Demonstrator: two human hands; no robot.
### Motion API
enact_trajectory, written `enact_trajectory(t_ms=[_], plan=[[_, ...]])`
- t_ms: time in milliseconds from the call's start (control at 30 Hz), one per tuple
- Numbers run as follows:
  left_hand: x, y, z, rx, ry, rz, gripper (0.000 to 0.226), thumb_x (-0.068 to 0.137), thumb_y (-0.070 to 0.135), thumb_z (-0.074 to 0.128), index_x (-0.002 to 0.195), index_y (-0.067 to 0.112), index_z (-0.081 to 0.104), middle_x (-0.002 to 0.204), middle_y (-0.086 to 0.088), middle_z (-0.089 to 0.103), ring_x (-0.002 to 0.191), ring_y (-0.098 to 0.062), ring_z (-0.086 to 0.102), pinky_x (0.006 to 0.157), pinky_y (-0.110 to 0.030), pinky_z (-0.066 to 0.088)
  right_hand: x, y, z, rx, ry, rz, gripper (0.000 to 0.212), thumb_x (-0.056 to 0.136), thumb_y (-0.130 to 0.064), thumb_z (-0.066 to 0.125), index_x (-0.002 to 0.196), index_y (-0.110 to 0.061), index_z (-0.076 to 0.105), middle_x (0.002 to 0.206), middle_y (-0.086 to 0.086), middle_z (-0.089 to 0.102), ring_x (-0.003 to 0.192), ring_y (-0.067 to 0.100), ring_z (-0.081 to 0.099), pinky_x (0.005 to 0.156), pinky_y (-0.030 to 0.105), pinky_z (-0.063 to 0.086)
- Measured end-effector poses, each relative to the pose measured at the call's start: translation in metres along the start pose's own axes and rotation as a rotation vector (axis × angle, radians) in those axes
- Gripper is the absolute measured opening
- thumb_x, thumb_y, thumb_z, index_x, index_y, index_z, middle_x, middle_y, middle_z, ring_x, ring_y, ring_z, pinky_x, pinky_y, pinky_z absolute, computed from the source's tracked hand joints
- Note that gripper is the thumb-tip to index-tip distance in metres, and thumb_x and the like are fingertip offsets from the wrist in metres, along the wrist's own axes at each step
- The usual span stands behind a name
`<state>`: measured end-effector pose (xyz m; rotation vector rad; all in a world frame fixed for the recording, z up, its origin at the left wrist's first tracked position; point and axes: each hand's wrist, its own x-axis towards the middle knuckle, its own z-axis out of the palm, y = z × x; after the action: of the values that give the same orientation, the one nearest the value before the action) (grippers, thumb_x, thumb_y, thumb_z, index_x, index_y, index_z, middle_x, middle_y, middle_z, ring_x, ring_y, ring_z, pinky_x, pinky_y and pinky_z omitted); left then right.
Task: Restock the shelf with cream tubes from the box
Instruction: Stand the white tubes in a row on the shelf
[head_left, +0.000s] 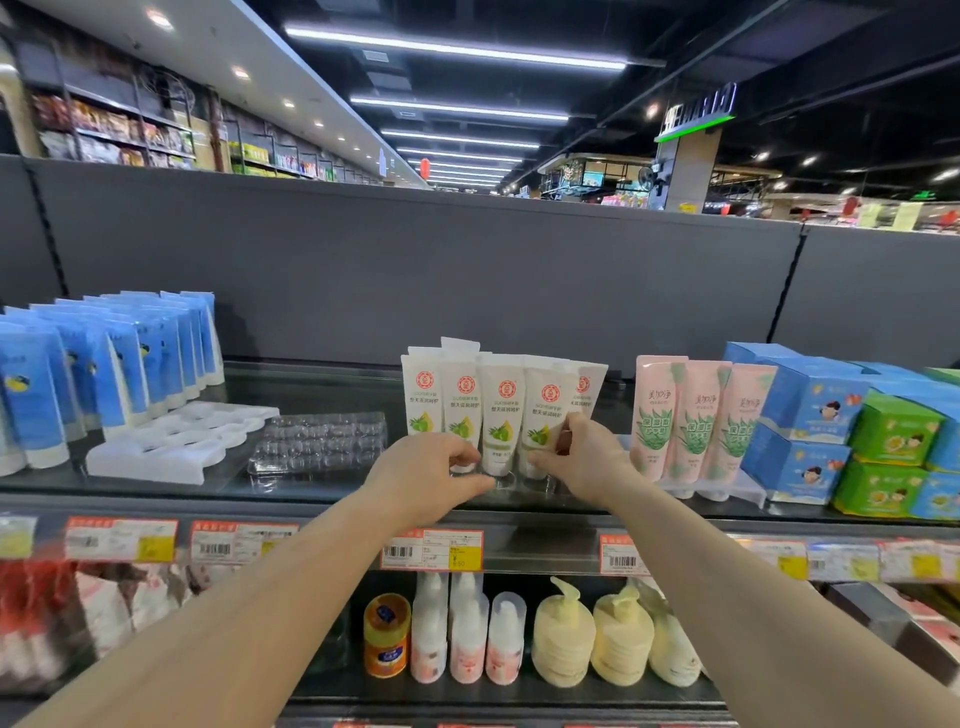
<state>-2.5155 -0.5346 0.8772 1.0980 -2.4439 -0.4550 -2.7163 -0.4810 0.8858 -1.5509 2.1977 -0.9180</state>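
Both hands were at the front of the top shelf (322, 491), working on the row of white cream tubes (501, 415) standing caps-down in a clear plastic tray (511, 480). The left hand (423, 475) was curled, fingertips pinching at the base of the second tube from the left; the right hand (584, 457) pinched the lower body of the tube second from the right. The box named in the task was not in view. Judged step: seating and facing the tubes in their sockets. To do it well, each cap probably needed pressing straight down while neighbours were steadied, since the tubes leaned on each other and one tilted at the right end. Nearby: pink tubes (696, 415) just beside on the right, an empty clear tray (319, 439) and a white tray (176, 441) to the left, blue tubes (104, 364) beyond. The pink row left little side clearance.
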Motion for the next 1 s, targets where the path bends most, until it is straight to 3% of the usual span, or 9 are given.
enact_trajectory(t_ms=[100, 233, 333, 433, 667, 767, 833, 933, 1000], plan=[[-0.002, 0.0, -0.006, -0.078, 0.019, -0.024, 0.046, 0.092, 0.046, 0.058, 0.132, 0.022, 0.056, 0.131, 0.005, 0.06, 0.118, -0.011, 0.055, 0.096, -0.031, 0.047, -0.006, -0.001, -0.003, 0.046, 0.039, 0.025, 0.036, 0.09, -0.031, 0.067, 0.12, -0.022, 0.05, 0.118, -0.008, 0.06, 0.082, 0.001, 0.051, 0.049, 0.009, 0.033], [-0.018, -0.009, -0.015, -0.07, 0.083, -0.042, 0.038, 0.095, 0.045, 0.053, 0.127, 0.025, 0.059, 0.129, 0.007, 0.06, 0.115, -0.01, 0.054, 0.094, -0.032, 0.047, -0.025, -0.002, 0.001, 0.114, 0.205, 0.034, 0.056, 0.09, -0.033, 0.068, 0.137, -0.016, 0.043, 0.128, 0.001, 0.06, 0.097, 0.012, 0.055, 0.061, 0.017, 0.041], [-0.042, -0.024, -0.028, -0.022, 0.125, -0.054, 0.037, 0.095, 0.046, 0.052, 0.125, 0.026, 0.06, 0.124, 0.007, 0.063, 0.106, -0.007, 0.055, 0.088, -0.028, 0.045, -0.046, -0.012, 0.011, 0.106, 0.306, 0.043, 0.047, 0.092, -0.03, 0.064, 0.133, -0.015, 0.046, 0.125, 0.004, 0.061, 0.098, 0.013, 0.052, 0.065, 0.021, 0.04], [-0.079, -0.053, -0.052, 0.041, 0.177, -0.079, 0.04, 0.094, 0.046, 0.053, 0.127, 0.025, 0.06, 0.127, 0.006, 0.062, 0.113, -0.01, 0.056, 0.097, -0.032, 0.045, -0.069, -0.049, 0.036, 0.063, 0.361, -0.025, 0.036, 0.094, -0.029, 0.061, 0.125, -0.014, 0.054, 0.12, 0.004, 0.062, 0.104, 0.019, 0.056, 0.078, 0.027, 0.042], [-0.239, -0.178, -0.147, 0.346, 0.186, -0.302, 0.055, 0.091, 0.062, 0.045, 0.137, 0.031, 0.05, 0.146, -0.001, 0.047, 0.136, -0.026, 0.039, 0.114, -0.04, 0.029, -0.144, -0.211, 0.194, -0.145, 0.023, -0.331, 0.049, 0.096, -0.045, 0.049, 0.138, -0.02, 0.049, 0.135, 0.003, 0.056, 0.126, 0.027, 0.049, 0.103, 0.041, 0.042], [-0.327, -0.239, -0.199, 0.461, 0.16, -0.472, 0.066, 0.09, 0.068, 0.039, 0.147, 0.036, 0.035, 0.159, -0.003, 0.027, 0.146, -0.028, 0.022, 0.119, -0.043, 0.019, -0.189, -0.296, 0.275, -0.213, -0.112, -0.454, 0.047, 0.093, -0.054, 0.045, 0.131, -0.028, 0.052, 0.128, 0.002, 0.058, 0.125, 0.03, 0.049, 0.099, 0.042, 0.043], [-0.386, -0.274, -0.232, 0.492, 0.156, -0.596, 0.066, 0.091, 0.067, 0.038, 0.149, 0.037, 0.029, 0.161, -0.001, 0.02, 0.148, -0.028, 0.017, 0.119, -0.045, 0.017, -0.218, -0.35, 0.326, -0.218, -0.176, -0.539, 0.053, 0.092, -0.056, 0.044, 0.138, -0.03, 0.045, 0.137, 0.003, 0.052, 0.129, 0.03, 0.044, 0.103, 0.042, 0.04], [-0.468, -0.316, -0.272, 0.577, 0.121, -0.748, 0.068, 0.09, 0.07, 0.034, 0.149, 0.039, 0.025, 0.162, 0.0, 0.018, 0.147, -0.03, 0.017, 0.118, -0.05, 0.019, -0.259, -0.42, 0.394, -0.219, -0.272, -0.639, 0.063, 0.091, -0.056, 0.044, 0.146, -0.027, 0.036, 0.145, 0.007, 0.045, 0.133, 0.031, 0.041, 0.105, 0.041, 0.037], [-0.513, -0.342, -0.293, 0.604, 0.12, -0.823, 0.068, 0.088, 0.071, 0.034, 0.149, 0.04, 0.025, 0.161, 0.0, 0.021, 0.146, -0.03, 0.019, 0.117, -0.051, 0.02, -0.284, -0.46, 0.432, -0.206, -0.316, -0.675, 0.064, 0.09, -0.058, 0.045, 0.145, -0.027, 0.038, 0.139, 0.009, 0.048, 0.128, 0.034, 0.044, 0.102, 0.043, 0.039]])
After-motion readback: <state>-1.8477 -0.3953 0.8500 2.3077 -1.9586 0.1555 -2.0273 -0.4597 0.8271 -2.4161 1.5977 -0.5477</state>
